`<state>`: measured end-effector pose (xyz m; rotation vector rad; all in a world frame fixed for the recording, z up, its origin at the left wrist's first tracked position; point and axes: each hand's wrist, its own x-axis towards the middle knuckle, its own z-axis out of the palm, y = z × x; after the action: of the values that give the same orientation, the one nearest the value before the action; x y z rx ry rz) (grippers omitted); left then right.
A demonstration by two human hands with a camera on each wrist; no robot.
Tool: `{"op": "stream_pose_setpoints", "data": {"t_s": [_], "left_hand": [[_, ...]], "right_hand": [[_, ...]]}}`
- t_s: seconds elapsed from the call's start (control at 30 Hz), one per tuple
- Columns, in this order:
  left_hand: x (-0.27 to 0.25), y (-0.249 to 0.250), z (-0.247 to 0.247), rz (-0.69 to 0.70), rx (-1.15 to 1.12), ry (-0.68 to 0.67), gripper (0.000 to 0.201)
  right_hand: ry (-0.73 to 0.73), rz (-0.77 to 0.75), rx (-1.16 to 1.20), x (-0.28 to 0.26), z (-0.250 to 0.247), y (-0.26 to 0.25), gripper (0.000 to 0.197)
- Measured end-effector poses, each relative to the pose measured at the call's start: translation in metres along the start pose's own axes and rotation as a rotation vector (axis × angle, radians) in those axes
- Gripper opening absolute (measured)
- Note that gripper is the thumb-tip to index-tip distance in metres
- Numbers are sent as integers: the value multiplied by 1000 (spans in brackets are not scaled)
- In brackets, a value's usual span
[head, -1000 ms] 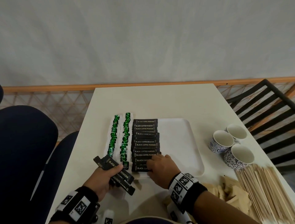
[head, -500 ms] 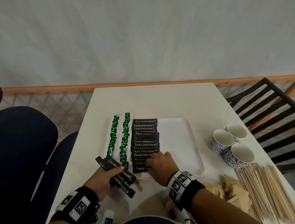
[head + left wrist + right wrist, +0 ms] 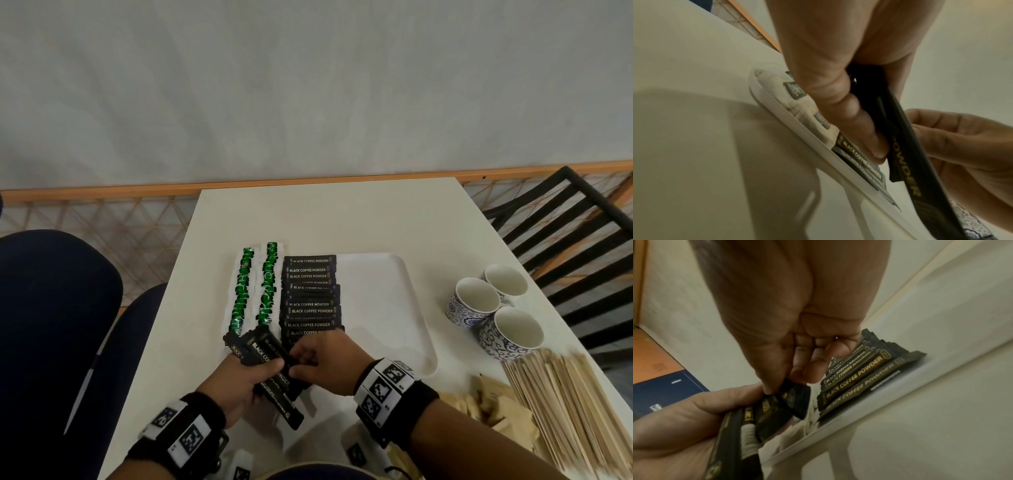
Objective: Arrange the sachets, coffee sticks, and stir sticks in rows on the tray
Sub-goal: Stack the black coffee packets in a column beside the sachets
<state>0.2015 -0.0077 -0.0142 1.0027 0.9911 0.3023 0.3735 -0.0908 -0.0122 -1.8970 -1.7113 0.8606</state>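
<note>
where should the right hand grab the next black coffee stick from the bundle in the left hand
Best guess: pinch the free end of the top stick in the bundle of black coffee sticks, coming from the tray side. The left hand wraps the bundle's middle, so only the fanned ends stick out. The right hand already has thumb and fingertip on one end, so sliding it out lengthwise should free it.

Head camera is looking forward and down from above, taking in the whole bench [image 3: 342, 219] and tray [image 3: 376, 291]. Left wrist camera is sitting low and very close, facing along the fingers [image 3: 838, 97] toward the tray's near rim. Right wrist camera is looking likewise, from the opposite side. All three are sharing the black coffee sticks [image 3: 857, 374].
</note>
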Motion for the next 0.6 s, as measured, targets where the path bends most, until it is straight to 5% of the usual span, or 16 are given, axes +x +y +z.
{"op": "stream_pose_setpoints", "data": {"t_s": [0.27,0.6], "left_hand": [[3,-1,-11,-19,-11,103,7],[2,-6,-17,-26,-77,149,7]], "right_hand": [[179,112,-110,-5,-7,19,15],[40,141,-357,-12,6,36,20]]}}
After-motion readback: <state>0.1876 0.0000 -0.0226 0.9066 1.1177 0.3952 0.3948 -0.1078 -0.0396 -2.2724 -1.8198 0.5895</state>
